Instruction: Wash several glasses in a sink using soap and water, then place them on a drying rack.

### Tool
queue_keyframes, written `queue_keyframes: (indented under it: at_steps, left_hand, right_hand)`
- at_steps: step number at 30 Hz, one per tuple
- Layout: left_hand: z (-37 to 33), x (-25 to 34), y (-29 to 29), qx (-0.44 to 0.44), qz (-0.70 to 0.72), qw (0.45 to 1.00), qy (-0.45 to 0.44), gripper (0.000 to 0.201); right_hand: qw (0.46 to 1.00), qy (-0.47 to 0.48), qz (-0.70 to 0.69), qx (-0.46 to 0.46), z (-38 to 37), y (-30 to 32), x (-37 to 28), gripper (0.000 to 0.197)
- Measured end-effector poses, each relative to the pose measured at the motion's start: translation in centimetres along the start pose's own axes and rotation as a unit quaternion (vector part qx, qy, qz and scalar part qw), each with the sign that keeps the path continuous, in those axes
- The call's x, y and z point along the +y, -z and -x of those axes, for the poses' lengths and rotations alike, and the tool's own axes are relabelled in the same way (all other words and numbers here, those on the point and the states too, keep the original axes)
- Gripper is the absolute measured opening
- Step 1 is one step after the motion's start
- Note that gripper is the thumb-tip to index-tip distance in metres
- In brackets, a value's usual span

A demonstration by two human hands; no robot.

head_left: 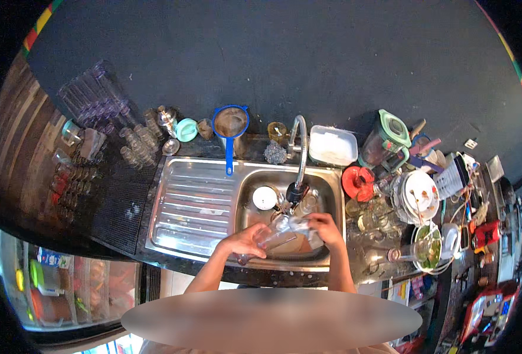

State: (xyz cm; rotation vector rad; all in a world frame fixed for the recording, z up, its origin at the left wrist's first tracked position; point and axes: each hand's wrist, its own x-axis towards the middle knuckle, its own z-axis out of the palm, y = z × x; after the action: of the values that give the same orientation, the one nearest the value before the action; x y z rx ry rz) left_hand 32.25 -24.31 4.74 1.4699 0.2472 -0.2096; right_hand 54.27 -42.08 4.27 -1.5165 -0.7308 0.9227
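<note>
Over the sink basin (246,183), my left hand (244,243) is closed round a clear glass vessel (270,236), which lies tilted with its upper end under the tap (302,153). Its exact kind is hard to make out. My right hand (327,230) is closed at the right of the vessel's end, with something whitish and blurred (302,225) at its fingertips; I cannot tell whether it is a cloth, foam or water. Behind the hands, a white round cup or lid (265,198) and a clear glass (308,203) are in the basin.
Left lies the ribbed steel drainboard (196,206); beyond it, several glasses (137,147) stand by a black mat (119,206). A blue-rimmed strainer (231,122), scouring pad (275,153) and white tub (333,146) line the back. Stacked plates (420,194), dirty glasses (373,218) and a blender jug (385,141) crowd the right.
</note>
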Motion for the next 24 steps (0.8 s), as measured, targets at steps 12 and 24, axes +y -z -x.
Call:
queue_keyframes:
  at_steps: [12,24]
  left_hand:
    - [-3.2,5.6,4.7,-0.179,-0.337,0.920,0.092,0.077]
    - [-4.6,0.1,0.4,0.094,0.531,0.840,-0.062,0.057]
  right_hand:
    - [0.900,-0.203,-0.367,-0.118,1.5,-5.0,-1.3,0.061]
    - [0.934,-0.094,-0.333,-0.083,1.7,-4.2,4.2,0.054]
